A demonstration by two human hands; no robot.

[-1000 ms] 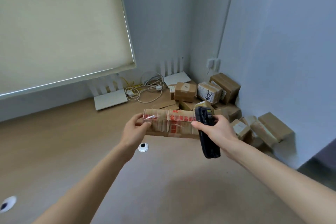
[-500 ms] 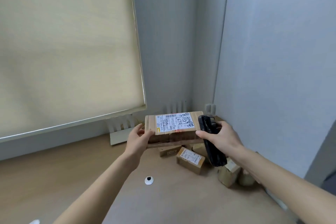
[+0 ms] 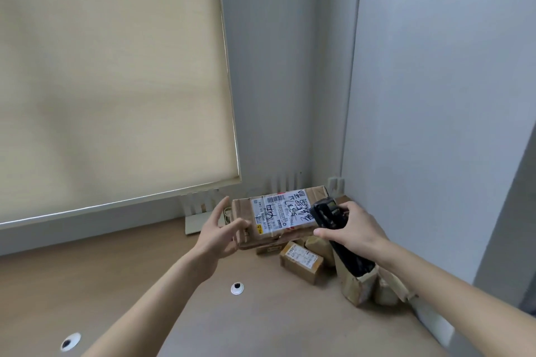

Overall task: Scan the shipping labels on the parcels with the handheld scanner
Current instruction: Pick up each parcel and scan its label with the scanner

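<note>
Held parcel, a flat cardboard box, sits at centre of frame, raised above the wooden surface. Its white shipping label, with barcode and black handwriting, faces the camera.

Left hand: fingers spread and fairly straight at the box's left end, thumb tip against the near left face; half a second ago the fingers were wrapped more closely round that end. Whether it bears any weight cannot be told.

Right hand: fingers curled round the black handheld scanner, thumb across its near side. The scanner head overlaps the label's right edge; the body slants down to lower right. It has moved a little leftward over the label compared with the earlier frame. How the box's right end is supported is hidden.

One second ago the box showed a taped face with red print; the label side is now up.

Loose parcels lie on the surface below the hands, toward the corner. Beige roller blind fills upper left. Two round cable grommets sit in the surface at lower left.
</note>
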